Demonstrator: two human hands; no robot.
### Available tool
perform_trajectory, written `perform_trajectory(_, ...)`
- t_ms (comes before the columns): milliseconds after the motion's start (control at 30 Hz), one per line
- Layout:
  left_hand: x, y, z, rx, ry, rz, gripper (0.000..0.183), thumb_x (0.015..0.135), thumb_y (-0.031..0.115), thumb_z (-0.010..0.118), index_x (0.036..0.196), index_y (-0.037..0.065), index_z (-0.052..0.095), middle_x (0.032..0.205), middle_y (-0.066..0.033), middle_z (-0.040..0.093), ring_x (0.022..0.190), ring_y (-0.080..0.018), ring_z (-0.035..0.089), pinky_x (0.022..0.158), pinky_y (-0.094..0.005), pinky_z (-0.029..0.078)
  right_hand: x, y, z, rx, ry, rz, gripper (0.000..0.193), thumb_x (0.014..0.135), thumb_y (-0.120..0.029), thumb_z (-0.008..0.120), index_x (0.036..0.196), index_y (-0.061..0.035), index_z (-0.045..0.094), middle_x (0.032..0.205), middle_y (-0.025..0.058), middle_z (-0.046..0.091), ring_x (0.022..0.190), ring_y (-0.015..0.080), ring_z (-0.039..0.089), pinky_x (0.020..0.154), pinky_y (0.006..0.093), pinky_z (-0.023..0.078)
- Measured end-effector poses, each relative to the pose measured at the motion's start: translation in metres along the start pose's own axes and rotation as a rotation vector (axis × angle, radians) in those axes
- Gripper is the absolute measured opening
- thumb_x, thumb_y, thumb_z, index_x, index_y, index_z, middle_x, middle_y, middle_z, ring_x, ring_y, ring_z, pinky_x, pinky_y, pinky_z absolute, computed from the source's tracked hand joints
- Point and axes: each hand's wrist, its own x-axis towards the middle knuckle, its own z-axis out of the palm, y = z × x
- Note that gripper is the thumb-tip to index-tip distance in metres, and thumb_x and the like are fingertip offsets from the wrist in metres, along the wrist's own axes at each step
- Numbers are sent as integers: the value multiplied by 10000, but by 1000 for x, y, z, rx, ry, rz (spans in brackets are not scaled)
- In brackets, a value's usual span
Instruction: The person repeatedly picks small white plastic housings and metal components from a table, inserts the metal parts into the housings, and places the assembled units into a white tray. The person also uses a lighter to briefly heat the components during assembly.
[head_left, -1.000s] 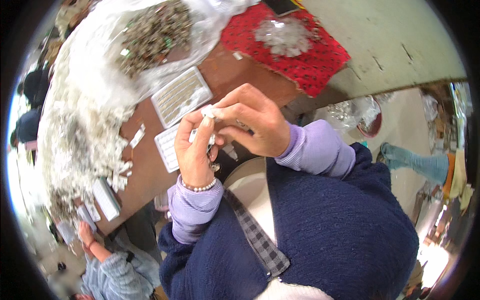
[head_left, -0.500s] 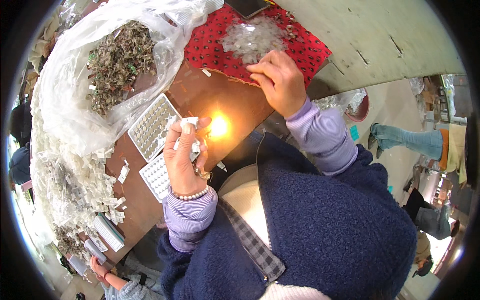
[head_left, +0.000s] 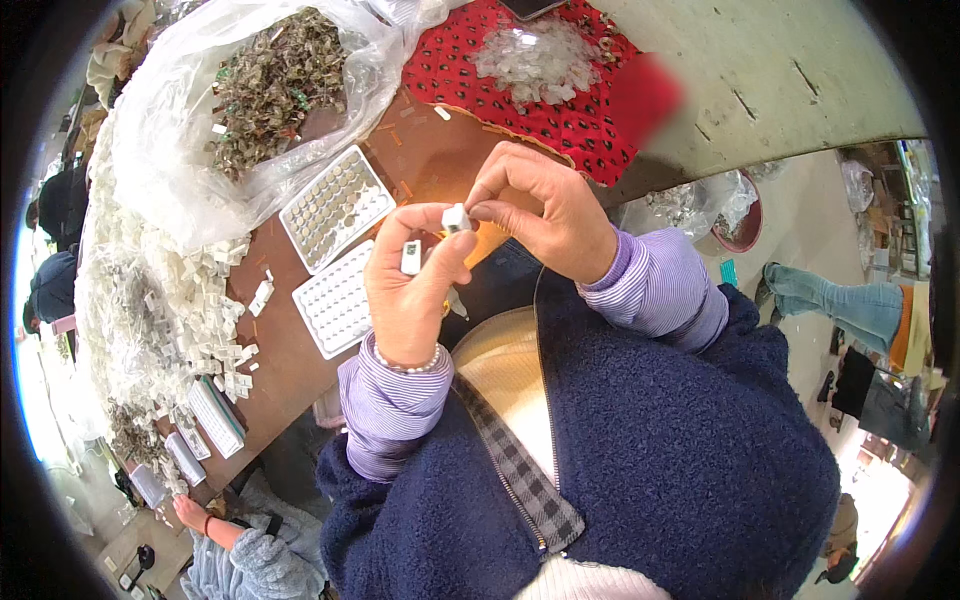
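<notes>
My left hand (head_left: 413,285) is closed, pinching a small white block (head_left: 457,218) between thumb and fingertips. A second white piece (head_left: 411,257) with a dark mark sits between its other fingers. Close against the first block, my right hand (head_left: 548,212) has thumb and forefinger pressed together; whatever they hold is too small to make out. Left of the hands lie two white trays: one (head_left: 338,208) has rows of round greyish pieces, the nearer one (head_left: 330,300) rows of small pieces. A warm glow (head_left: 487,240) shows beneath the fingers, its source mostly hidden.
Clear flakes (head_left: 537,62) lie heaped on a red, black-spotted cloth (head_left: 450,62). A plastic bag (head_left: 165,200) holds small brownish parts (head_left: 275,95). White pieces (head_left: 165,310) cover the table's left side. A co-worker's hand (head_left: 190,512) is at lower left, a reddish tub (head_left: 740,225) at right.
My right hand has come from the edge of the red cloth down and left to meet the left hand. The bright light is now largely covered, and the view has shifted slightly.
</notes>
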Motion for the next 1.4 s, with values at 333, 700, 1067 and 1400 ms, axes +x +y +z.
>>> perform_trajectory(333,-19,4,-21,-343,-37,-89,313,1083,161,648,1354,7,672,1029,-34,721,546,-10,449,439,-173,280,3,-20,20,-146,80,-371,136,869,-26,768,941,-59,657,987,73,681,955,278,672,927,403,501)
perform_trajectory(700,-22,5,-51,-373,27,-103,138,1035,145,734,1134,51,711,922,-36,718,617,-16,547,482,-155,339,32,-28,46,-276,-113,-498,148,838,-90,803,877,-76,661,925,60,658,914,299,658,871,416,501)
perform_trajectory(1067,-9,1,-104,-901,-82,-45,556,1131,503,403,1034,0,618,1183,-173,605,854,-160,528,466,-210,440,219,62,83,-1072,-66,-622,119,901,-124,703,982,-86,781,985,87,676,1023,311,669,887,433,515)
perform_trajectory(1400,-15,3,-92,-619,10,-4,97,1045,143,695,1040,63,640,988,-75,713,590,-74,531,493,-181,406,178,42,56,-403,-188,-455,67,985,-79,699,1014,-37,742,1049,54,747,933,149,702,866,329,561)
